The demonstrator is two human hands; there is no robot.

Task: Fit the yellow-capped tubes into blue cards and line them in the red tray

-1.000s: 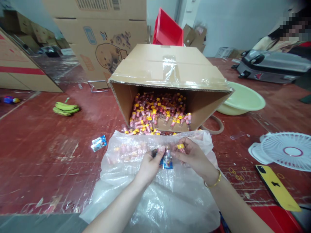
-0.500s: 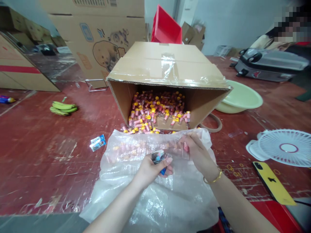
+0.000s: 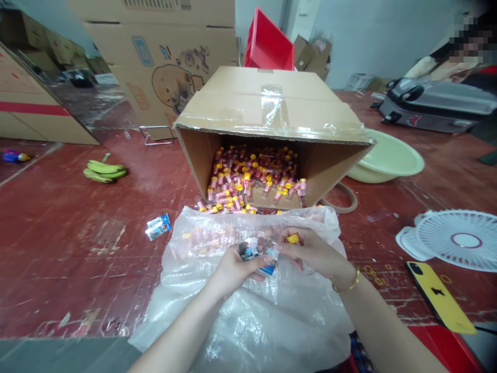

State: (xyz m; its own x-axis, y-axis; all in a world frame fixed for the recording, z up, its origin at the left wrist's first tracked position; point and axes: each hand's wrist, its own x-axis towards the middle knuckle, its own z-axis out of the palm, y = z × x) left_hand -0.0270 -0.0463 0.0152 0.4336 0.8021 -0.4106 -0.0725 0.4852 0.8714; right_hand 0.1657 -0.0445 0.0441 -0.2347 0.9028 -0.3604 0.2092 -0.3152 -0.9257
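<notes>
My left hand is closed on small printed packets, black and blue with shiny parts. Close beside it, my right hand grips a small tube whose yellow cap shows between the fingers. The right fingertips reach the edge of the packets; whether they pinch one I cannot tell. Under both hands spreads a translucent plastic sheet. Past its far edge, a cardboard box on its side opens towards me. Many clear tubes with yellow caps and pink contents lie inside and spill at its mouth.
Left of the sheet are blue packets and green bananas. To the right are a pale green basin, a white fan grille, a yellow phone and rubber bands. A person sits behind a grey case.
My right hand has drawn back from the sheet's far edge towards my left hand, with the tube's yellow cap now showing. The packets in my left hand have shifted slightly.
</notes>
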